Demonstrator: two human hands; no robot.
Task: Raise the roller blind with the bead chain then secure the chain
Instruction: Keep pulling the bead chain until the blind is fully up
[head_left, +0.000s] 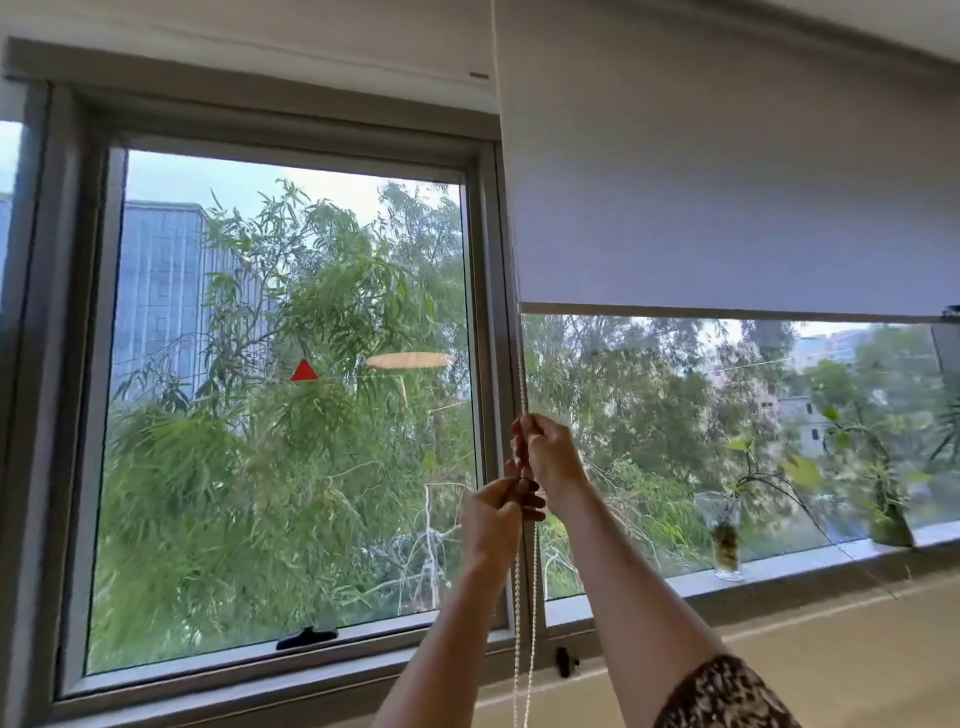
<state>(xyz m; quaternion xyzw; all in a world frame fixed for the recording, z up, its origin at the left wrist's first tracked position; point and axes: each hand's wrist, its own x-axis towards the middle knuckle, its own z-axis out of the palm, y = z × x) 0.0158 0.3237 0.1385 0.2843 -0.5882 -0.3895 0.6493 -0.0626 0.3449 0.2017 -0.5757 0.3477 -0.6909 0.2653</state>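
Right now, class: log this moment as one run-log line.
left hand: gripping bead chain | right hand: gripping chain higher | roller blind: partly raised | chain: unsecured

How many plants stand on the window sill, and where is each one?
2. One plant in a clear glass vase stands mid-sill, under the roller blind. The other plant stands further right, near the frame edge. More may be hidden beyond it.

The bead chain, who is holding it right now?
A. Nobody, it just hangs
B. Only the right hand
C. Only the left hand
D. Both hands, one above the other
D: the right hand grips the bead chain higher up and the left hand grips it just below, beside the half-raised roller blind.
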